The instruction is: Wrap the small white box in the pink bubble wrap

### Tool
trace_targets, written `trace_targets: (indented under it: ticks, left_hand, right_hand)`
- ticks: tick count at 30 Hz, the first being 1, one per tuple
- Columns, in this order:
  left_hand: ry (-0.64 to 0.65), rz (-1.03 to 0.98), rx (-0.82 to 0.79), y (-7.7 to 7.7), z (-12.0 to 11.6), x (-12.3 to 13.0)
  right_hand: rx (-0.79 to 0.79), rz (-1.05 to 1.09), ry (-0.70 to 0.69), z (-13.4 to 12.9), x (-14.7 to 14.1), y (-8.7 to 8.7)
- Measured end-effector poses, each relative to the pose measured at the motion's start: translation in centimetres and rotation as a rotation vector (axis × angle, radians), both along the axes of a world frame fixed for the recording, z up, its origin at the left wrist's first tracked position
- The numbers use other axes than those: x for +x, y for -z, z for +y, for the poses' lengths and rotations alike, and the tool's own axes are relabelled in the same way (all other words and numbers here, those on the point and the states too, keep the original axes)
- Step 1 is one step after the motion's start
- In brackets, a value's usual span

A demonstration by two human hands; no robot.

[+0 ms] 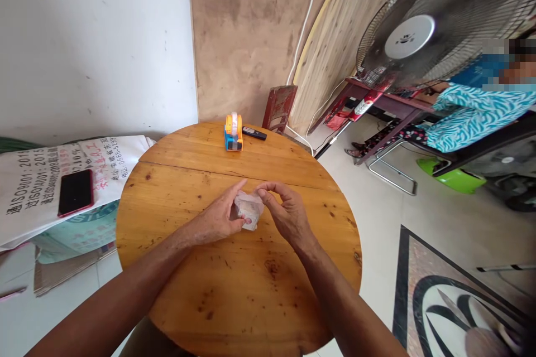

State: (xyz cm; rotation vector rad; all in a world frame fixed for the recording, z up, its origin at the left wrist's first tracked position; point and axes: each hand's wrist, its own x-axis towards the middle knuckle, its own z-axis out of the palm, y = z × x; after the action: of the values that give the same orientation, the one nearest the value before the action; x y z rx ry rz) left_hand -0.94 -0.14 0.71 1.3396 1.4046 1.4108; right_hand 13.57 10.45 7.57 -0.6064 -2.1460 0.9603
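Holding one small pale packet (250,212), two hands meet above the one round desk (251,301). The left hand (218,216) has its fingers around the packet's side. The right hand (288,209) pinches the top edge, fingers close together. Near the desk's far edge sit one orange and blue tape holder (233,139) and one black stick (254,133). One phone (76,193) lies on a white sack (46,164). One person (481,114) sits behind one big fan (409,37).

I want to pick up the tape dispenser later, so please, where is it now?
In the head view, the tape dispenser stands near the table's far edge, beyond both hands, just left of the black box-like object.
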Motion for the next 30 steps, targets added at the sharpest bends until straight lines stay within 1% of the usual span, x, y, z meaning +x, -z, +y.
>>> trace_targets:
  ticks: [5,16,21,25,27,30]
  left_hand:
    - [0.007,-0.028,0.015,-0.2,0.0,0.1]
    - [-0.023,-0.002,0.034,0.0,0.3,0.2]
    - [-0.022,0.018,0.050,-0.5,0.2,0.3]
    - [-0.037,0.102,0.063,-1.1,0.0,0.3]
    - [-0.030,0.131,0.052,-1.5,-0.1,0.4]
    - [-0.013,0.113,0.013,-2.3,-0.4,0.5]
  right_hand:
    - [-0.020,0.021,0.003,1.8,-1.5,-0.4]
    - [-0.083,0.087,-0.044,4.2,-4.1,0.1]
    - [-0.144,0.110,-0.046,5.3,-4.8,0.5]
    - [-0.164,0.119,-0.038,6.1,-5.3,0.7]
    - [-0.170,0.130,-0.042,6.4,-5.5,0.9]
    - [-0.197,0.145,-0.040,7.0,-6.1,1.3]
